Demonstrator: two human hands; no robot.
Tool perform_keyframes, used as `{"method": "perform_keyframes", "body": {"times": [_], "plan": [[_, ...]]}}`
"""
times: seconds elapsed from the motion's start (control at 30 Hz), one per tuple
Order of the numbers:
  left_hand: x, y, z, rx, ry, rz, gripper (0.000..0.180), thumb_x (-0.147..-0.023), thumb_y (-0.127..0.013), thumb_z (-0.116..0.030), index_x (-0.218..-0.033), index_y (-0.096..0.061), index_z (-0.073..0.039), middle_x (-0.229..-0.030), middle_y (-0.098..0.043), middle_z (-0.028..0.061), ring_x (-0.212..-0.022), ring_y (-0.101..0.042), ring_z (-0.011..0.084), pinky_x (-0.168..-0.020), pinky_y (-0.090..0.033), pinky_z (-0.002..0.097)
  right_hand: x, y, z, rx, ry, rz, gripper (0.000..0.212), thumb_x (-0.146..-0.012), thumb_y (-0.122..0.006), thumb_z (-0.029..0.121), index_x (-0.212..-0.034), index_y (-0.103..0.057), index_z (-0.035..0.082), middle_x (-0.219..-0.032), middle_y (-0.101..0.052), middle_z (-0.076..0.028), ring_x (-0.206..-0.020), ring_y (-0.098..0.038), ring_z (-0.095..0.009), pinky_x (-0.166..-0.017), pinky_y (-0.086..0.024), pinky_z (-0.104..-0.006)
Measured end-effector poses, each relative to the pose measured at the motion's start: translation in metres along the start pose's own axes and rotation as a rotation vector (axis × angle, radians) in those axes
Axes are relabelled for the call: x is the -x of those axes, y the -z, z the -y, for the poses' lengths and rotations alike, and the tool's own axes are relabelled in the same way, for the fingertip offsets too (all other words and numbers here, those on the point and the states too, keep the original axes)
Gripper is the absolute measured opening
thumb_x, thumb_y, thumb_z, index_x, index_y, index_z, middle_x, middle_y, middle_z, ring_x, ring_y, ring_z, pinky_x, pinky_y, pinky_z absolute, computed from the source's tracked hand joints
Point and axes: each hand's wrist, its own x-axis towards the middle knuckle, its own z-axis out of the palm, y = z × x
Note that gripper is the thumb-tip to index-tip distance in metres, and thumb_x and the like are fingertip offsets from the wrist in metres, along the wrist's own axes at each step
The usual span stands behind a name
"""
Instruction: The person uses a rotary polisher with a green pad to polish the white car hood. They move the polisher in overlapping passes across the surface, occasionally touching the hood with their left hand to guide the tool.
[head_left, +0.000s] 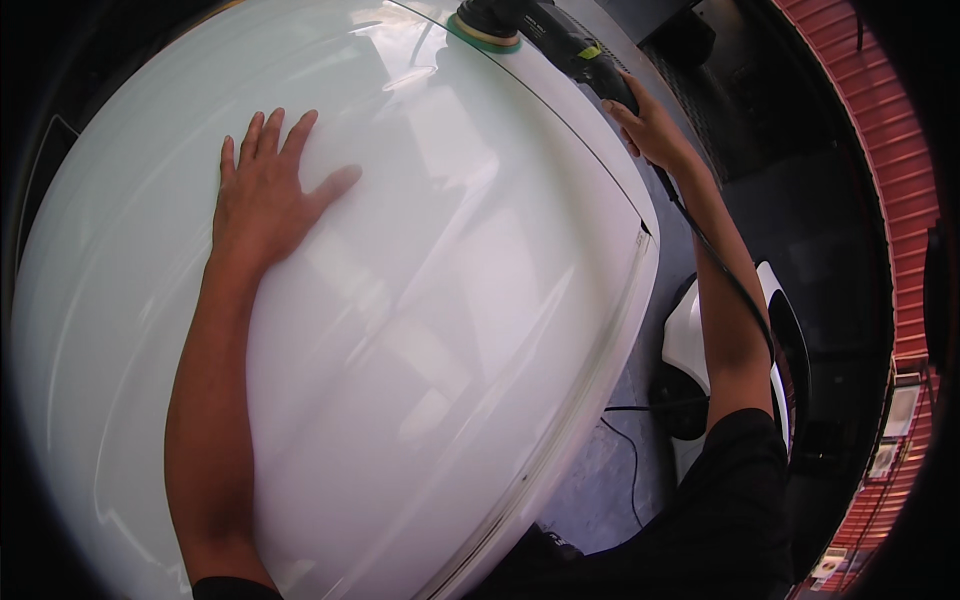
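Note:
Across most of the view spreads a glossy white car panel (400,300), with bright reflections on it and a dark seam near its right edge. My left hand (268,190) lies flat on this panel, fingers spread, holding nothing. At the upper right, my right hand (650,125) is wrapped round the handle of a black power polisher (570,42). The polisher's round green-edged pad (488,38) sits against the white bodywork beyond the seam. From the handle a black cord (735,275) runs back along my right forearm.
Right of the panel is a grey floor (600,490) with a thin cable (634,465) on it. Behind my right forearm stands a white and black object (685,330), partly hidden. A red corrugated wall (890,130) curves along the far right.

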Motion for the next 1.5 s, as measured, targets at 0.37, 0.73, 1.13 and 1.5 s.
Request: {"method": "perform_keyframes", "body": {"times": [0.37,0.73,1.13,1.5], "plan": [[-0.003,0.002,0.0,0.002,0.006,0.025,0.094,-0.094,-0.055,-0.081,-0.166,-0.041,-0.021,-0.173,-0.034,0.0136,-0.165,-0.02,0.0282,-0.135,-0.007,0.0503,0.085,0.015,0.0,-0.025,-0.078,0.001,0.063,-0.106,-0.067,0.029,-0.163,-0.042,0.015,-0.071,-0.05,-0.001,-0.05,-0.05,-0.01,-0.047,-0.042,-0.0308],[-0.001,0.001,0.002,0.045,-0.029,0.017,0.097,-0.095,-0.055,-0.08,-0.166,-0.041,-0.016,-0.173,-0.033,0.0174,-0.165,-0.019,0.0311,-0.134,-0.007,0.0519,-0.032,-0.032,0.041,0.01,0.109,-0.004,0.064,-0.107,-0.066,0.032,-0.162,-0.041,0.013,-0.069,-0.052,-0.001,-0.05,-0.054,-0.012,-0.046,-0.044,-0.0324],[-0.004,-0.005,0.007,0.028,-0.018,-0.029,0.097,-0.092,-0.053,-0.085,-0.166,-0.042,-0.023,-0.173,-0.035,0.014,-0.165,-0.02,0.0289,-0.135,-0.008,0.0518,0.048,-0.021,0.084,0.029,0.059,0.07,0.063,-0.107,-0.065,0.032,-0.162,-0.041,0.011,-0.071,-0.056,-0.004,-0.051,-0.056,-0.014,-0.048,-0.046,-0.0338],[-0.002,-0.005,0.005,0.054,-0.02,-0.004,0.098,-0.092,-0.053,-0.085,-0.167,-0.038,-0.024,-0.175,-0.032,0.0132,-0.165,-0.018,0.0286,-0.135,-0.007,0.0522,-0.038,-0.039,0.104,0.091,0.048,0.024,0.066,-0.106,-0.065,0.032,-0.161,-0.039,0.008,-0.074,-0.058,-0.005,-0.054,-0.058,-0.013,-0.047,-0.045,-0.0333]]}}
